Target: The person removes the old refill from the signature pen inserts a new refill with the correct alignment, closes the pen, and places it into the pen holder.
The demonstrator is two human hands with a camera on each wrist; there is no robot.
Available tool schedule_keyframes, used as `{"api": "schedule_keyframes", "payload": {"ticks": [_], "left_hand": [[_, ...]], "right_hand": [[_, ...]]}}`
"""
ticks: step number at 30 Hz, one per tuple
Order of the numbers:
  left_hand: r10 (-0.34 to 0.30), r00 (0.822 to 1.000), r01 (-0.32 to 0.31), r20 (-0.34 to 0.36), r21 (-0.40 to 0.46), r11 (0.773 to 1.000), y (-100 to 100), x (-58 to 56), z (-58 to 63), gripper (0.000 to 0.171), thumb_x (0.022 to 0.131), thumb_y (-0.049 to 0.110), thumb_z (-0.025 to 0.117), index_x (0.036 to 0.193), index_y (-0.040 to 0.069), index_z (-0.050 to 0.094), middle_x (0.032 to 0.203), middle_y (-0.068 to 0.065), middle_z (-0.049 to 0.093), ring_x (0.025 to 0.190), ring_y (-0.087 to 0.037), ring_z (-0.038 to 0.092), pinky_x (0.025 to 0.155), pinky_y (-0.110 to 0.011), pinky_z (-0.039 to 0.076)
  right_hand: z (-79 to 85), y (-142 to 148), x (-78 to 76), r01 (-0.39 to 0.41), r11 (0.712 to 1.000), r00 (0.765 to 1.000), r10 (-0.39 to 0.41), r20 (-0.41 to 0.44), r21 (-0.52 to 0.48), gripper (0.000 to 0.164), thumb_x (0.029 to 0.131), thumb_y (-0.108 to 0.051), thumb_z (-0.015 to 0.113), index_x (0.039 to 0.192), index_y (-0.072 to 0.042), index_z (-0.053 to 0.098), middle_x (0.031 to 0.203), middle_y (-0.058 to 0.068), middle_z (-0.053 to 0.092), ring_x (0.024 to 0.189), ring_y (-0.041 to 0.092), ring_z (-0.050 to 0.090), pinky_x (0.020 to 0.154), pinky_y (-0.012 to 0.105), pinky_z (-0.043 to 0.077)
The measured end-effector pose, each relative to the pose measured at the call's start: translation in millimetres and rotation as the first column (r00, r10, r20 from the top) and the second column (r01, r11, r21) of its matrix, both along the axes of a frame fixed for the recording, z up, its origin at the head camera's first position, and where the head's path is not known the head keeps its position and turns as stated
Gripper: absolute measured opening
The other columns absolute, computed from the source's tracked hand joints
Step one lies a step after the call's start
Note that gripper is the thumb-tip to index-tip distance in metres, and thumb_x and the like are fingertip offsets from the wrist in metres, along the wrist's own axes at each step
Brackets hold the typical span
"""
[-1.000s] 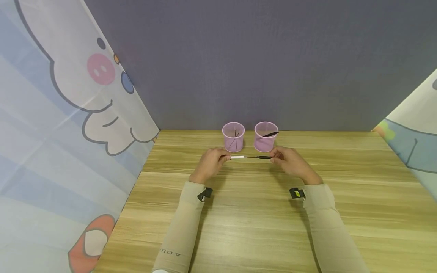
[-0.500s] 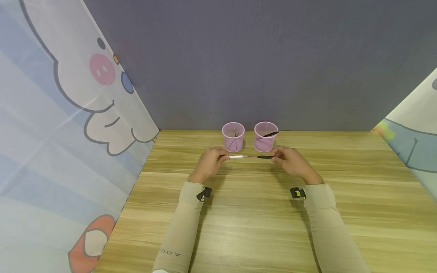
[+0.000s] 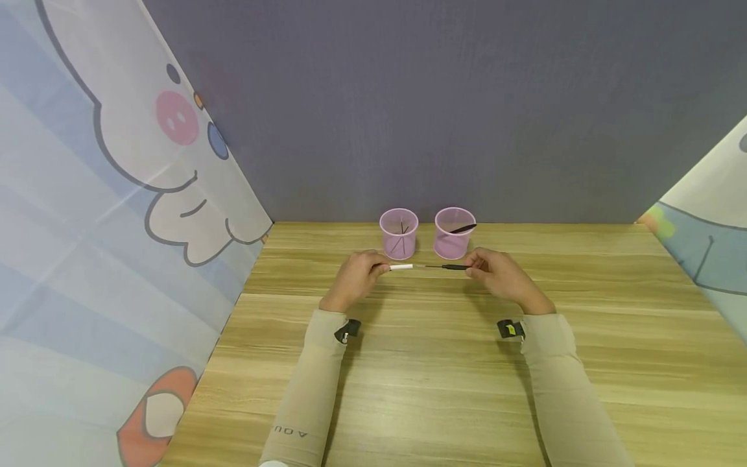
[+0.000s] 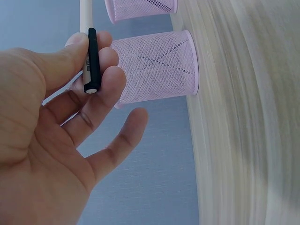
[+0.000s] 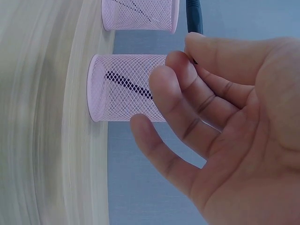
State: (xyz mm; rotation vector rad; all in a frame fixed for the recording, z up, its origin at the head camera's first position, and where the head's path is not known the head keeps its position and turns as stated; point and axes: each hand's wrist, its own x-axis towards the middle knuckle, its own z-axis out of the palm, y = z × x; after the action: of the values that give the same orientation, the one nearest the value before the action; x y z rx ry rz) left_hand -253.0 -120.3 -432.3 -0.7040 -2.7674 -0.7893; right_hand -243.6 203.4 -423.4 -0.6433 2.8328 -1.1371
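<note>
My left hand (image 3: 353, 280) pinches a white pen barrel (image 3: 401, 267) between thumb and fingers. Its black clip (image 4: 94, 61) shows in the left wrist view, and the little finger stands apart. Opposite it, my right hand (image 3: 503, 280) pinches a black pen grip (image 3: 455, 267) with a thin refill (image 3: 433, 266) sticking out toward the barrel. A small gap lies between the refill's end and the barrel's end. Both pen parts are held in line, in front of two pink mesh cups.
The left mesh cup (image 3: 392, 241) holds several thin dark sticks. In the right mesh cup (image 3: 445, 248) leans a black pen part (image 3: 463, 229). Both stand on the wooden table (image 3: 432, 376) near its back edge, before a grey wall (image 3: 432, 110). A printed curtain (image 3: 76, 259) hangs at left.
My left hand has shifted slightly left with the pen barrel and my right hand slightly right with the grip and refill. The gap between the two parts has widened.
</note>
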Motion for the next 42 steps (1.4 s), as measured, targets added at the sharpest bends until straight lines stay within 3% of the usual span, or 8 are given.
{"api": "schedule_keyframes", "payload": {"ticks": [6, 23, 42], "left_hand": [[-0.005, 1.0, 0.005, -0.009, -0.009, 1.0, 0, -0.3, -0.1, 0.015, 0.097, 0.018, 0.068, 0.095, 0.007, 0.078, 0.087, -0.003, 0.072, 0.074, -0.014, 0.06, 0.07, -0.034, 0.053], [-0.052, 0.999, 0.051, -0.014, -0.045, 0.998, 9, -3.5, -9.2, 0.015, 0.097, 0.019, 0.069, 0.097, 0.006, 0.077, 0.098, -0.006, 0.077, 0.092, -0.022, 0.073, 0.088, -0.038, 0.058], [-0.061, 0.997, 0.066, 0.046, -0.119, 0.991, 27, 0.3, -17.8, 0.015, 0.096, 0.023, 0.071, 0.1, 0.01, 0.079, 0.095, -0.001, 0.077, 0.084, -0.012, 0.07, 0.078, -0.03, 0.058]], "right_hand": [[-0.4, 2, -1.4, 0.009, 1.0, 1.0, -0.01, 0.013, 0.007, 0.01, 0.101, -0.009, 0.063, 0.107, -0.002, 0.066, 0.094, 0.012, 0.07, 0.085, 0.019, 0.06, 0.075, 0.03, 0.05], [-1.0, 2, -2.7, 0.025, 1.0, 0.999, -0.025, 0.031, 0.005, 0.009, 0.101, -0.01, 0.063, 0.107, -0.003, 0.067, 0.095, 0.011, 0.07, 0.087, 0.021, 0.061, 0.078, 0.034, 0.05], [-9.3, -2, -6.2, 0.044, 0.999, 0.999, -0.044, 0.008, 0.002, 0.01, 0.099, -0.01, 0.064, 0.105, -0.002, 0.067, 0.09, 0.011, 0.07, 0.082, 0.019, 0.061, 0.076, 0.035, 0.049]]}}
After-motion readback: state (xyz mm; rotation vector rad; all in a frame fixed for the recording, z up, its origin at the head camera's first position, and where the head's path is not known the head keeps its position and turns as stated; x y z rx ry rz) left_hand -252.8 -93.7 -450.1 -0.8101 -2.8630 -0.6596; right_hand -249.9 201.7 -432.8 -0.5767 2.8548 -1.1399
